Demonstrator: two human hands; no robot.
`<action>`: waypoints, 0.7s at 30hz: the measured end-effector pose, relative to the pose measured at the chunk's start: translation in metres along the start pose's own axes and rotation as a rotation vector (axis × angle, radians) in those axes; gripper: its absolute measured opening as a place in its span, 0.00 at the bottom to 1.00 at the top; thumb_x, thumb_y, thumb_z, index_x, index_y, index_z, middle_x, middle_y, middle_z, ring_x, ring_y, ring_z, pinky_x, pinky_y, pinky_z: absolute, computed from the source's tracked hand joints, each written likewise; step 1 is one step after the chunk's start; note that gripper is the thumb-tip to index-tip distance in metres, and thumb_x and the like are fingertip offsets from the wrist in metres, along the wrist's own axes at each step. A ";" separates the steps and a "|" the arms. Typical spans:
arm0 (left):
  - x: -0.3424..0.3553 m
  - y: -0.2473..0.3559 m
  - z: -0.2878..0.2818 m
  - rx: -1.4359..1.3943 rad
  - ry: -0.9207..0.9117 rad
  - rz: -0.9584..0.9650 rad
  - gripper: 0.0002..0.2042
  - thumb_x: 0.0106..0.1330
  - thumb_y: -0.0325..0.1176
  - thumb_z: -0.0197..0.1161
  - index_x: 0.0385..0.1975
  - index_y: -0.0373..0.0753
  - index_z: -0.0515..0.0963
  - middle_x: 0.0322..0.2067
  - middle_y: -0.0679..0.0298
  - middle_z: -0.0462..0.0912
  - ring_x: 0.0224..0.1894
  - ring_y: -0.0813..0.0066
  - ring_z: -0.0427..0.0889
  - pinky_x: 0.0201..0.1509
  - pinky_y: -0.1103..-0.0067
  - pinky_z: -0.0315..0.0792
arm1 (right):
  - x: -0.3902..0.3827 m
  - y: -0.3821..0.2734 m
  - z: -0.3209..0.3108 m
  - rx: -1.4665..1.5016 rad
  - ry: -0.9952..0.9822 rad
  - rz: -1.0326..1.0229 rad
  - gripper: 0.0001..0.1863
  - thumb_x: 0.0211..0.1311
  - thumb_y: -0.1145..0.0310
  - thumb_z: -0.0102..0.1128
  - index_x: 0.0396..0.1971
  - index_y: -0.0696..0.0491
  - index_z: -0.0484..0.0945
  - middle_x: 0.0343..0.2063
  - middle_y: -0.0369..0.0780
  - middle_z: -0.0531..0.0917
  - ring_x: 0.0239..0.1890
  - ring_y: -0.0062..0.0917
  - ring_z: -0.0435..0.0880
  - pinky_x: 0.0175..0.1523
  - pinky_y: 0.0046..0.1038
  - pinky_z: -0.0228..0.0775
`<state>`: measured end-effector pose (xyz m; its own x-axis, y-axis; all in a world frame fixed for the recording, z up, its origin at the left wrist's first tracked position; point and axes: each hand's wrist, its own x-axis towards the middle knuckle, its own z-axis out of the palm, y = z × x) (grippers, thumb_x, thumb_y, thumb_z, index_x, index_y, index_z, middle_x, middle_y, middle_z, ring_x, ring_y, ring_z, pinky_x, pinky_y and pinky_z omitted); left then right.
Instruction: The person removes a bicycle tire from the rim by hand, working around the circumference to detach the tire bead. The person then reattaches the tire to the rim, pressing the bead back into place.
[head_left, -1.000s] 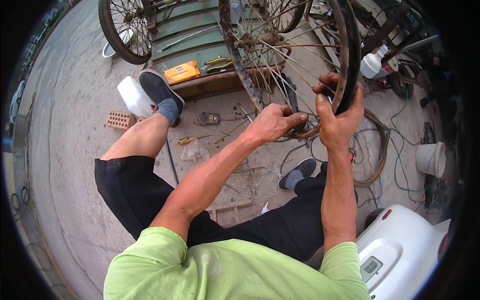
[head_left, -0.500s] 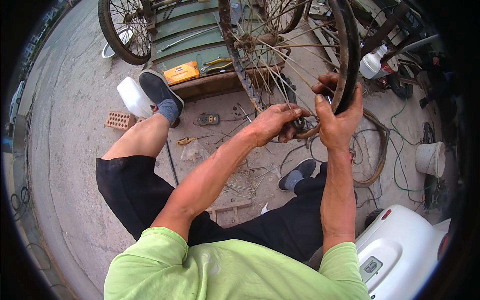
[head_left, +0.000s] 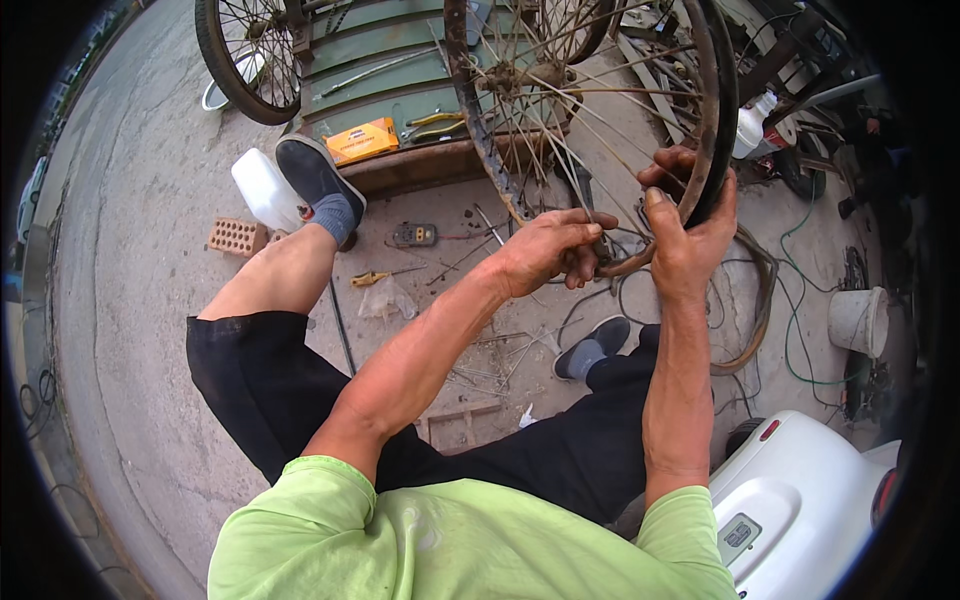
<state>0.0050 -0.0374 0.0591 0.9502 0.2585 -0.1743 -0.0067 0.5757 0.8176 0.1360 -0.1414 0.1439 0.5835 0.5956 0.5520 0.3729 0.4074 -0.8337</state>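
A rusty spoked bicycle wheel [head_left: 500, 110] with a black tyre [head_left: 722, 110] stands upright in front of me. My right hand [head_left: 690, 225] grips the tyre and rim at the wheel's lower right, thumb up along the tyre. My left hand [head_left: 550, 250] is closed on the lower rim just left of it, fingers curled among the spokes. Both forearms reach up from the lower edge over my black shorts.
My left foot in a dark shoe [head_left: 318, 180] rests near a white canister [head_left: 262, 188] and a brick [head_left: 237, 236]. A green cart [head_left: 380, 50] holds a yellow box [head_left: 362, 140] and tools. Loose spokes, a yellow-handled tool [head_left: 375, 277], hoses, a white bucket [head_left: 858, 320] and a white scooter body [head_left: 800, 500] lie around.
My left hand has shifted slightly along the lower rim, closer to my right hand. The wheel and right hand have stayed nearly still.
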 end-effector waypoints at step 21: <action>0.006 0.029 -0.004 0.605 0.055 -0.072 0.21 0.72 0.49 0.70 0.46 0.34 0.85 0.23 0.69 0.80 0.24 0.82 0.73 0.28 0.79 0.67 | -0.001 0.002 -0.001 0.008 -0.016 -0.007 0.25 0.58 0.83 0.63 0.57 0.60 0.70 0.50 0.45 0.81 0.47 0.27 0.85 0.56 0.32 0.78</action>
<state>0.0093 -0.0164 0.0798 0.9241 0.2842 -0.2554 0.2504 0.0543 0.9666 0.1366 -0.1423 0.1419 0.5694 0.6033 0.5585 0.3711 0.4176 -0.8294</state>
